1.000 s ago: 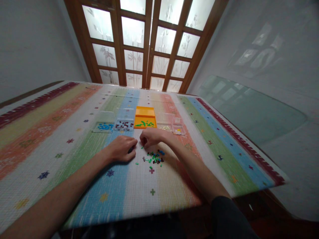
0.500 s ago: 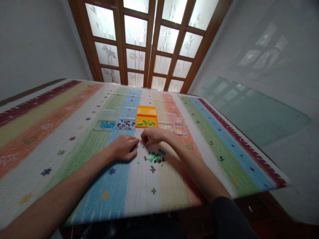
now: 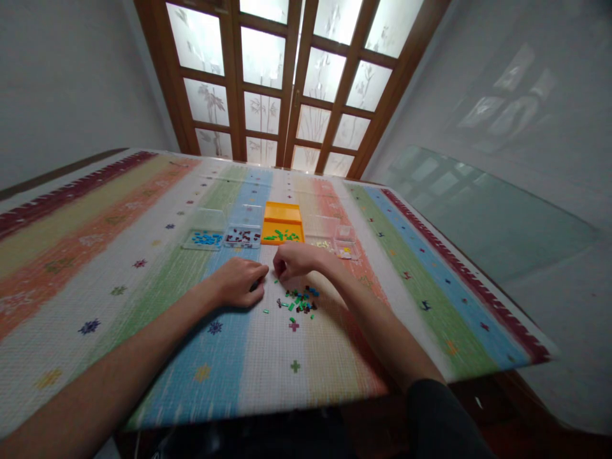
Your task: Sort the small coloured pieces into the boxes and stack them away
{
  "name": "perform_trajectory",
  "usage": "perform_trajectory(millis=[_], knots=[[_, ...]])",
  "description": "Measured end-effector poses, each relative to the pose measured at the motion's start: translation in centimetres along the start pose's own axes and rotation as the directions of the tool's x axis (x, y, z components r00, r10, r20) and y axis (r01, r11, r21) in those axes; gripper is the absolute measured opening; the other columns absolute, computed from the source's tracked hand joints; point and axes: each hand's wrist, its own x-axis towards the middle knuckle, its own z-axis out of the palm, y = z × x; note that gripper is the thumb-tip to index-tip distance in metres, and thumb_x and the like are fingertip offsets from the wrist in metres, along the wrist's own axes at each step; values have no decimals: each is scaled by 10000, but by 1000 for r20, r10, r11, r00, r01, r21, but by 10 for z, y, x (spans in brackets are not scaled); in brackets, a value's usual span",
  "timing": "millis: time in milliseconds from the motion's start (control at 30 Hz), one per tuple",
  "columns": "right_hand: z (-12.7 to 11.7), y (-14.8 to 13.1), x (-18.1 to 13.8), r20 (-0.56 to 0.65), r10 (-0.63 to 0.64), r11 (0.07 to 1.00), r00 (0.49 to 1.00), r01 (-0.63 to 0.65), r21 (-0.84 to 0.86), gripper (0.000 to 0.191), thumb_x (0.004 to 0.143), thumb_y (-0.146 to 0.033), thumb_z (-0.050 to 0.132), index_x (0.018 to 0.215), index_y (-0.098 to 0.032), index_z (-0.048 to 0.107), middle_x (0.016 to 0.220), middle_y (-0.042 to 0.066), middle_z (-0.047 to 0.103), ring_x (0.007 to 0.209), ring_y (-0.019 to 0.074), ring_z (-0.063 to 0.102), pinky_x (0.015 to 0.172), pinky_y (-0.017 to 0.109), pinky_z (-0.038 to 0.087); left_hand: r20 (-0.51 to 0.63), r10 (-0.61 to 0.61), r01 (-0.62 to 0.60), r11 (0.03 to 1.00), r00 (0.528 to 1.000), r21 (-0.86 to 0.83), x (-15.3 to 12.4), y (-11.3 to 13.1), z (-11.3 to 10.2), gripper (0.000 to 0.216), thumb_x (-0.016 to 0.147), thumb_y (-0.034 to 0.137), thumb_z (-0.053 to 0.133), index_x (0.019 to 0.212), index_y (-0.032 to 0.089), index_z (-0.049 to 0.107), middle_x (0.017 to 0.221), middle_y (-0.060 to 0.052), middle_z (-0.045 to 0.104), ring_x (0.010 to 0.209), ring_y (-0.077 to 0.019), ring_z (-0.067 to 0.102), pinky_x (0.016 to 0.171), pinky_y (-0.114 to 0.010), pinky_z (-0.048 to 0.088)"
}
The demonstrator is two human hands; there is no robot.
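Loose pieces (image 3: pixel 300 299) in green, blue and dark tones lie scattered on the counter (image 3: pixel 268 376), just short of the right hand (image 3: pixel 295 260): fingers curled down, tips hidden, can't tell whether they're pinching anything. Left hand (image 3: pixel 236 284) close beside it, fingers folded under, hold equally unclear. Beyond, an orange case (image 3: pixel 282 212) sits open with green pieces (image 3: pixel 283 236) inside; to its right, pale pieces (image 3: pixel 324 245), too small to make out.

on a striped multicoloured cloth (image 3: pixel 191 344), a bare left hand (image 3: pixel 241 282) lies beside a loose pile of small green, blue and dark brown pieces (image 3: pixel 301 299), while a bare right hand (image 3: pixel 294 260) bends down between it and an open orange plastic box (image 3: pixel 282 212) holding green pieces (image 3: pixel 282 236).
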Motion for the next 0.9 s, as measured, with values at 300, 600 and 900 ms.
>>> perform_trajectory(millis=[300,600,900], knots=[[1,0,1,-21,3,1000,1000,-4,-10,195,793,-154,716,965,-141,807,867,57,774,690,135,612,601,226,392,9,-2,2,1000,1000,-7,0,0,-1,149,807,256,457,799,175,581,740,-73,669,629,-199,600,584,-308,414],[2,-2,1,-57,-58,998,997,60,33,165,773,-111,700,897,-155,800,828,31,759,642,112,561,592,216,377,-1,0,0,999,1000,-35,0,0,-2,147,808,256,464,788,176,585,749,-80,677,630,-208,611,584,-314,427],[0,-10,0,-15,-27,1000,1000,27,7,172,777,-143,724,933,-145,797,838,41,752,656,116,562,592,227,372,23,-11,11,1000,1000,-16,1,0,-2,142,800,253,484,794,168,598,771,-89,689,653,-211,625,601,-315,435]])
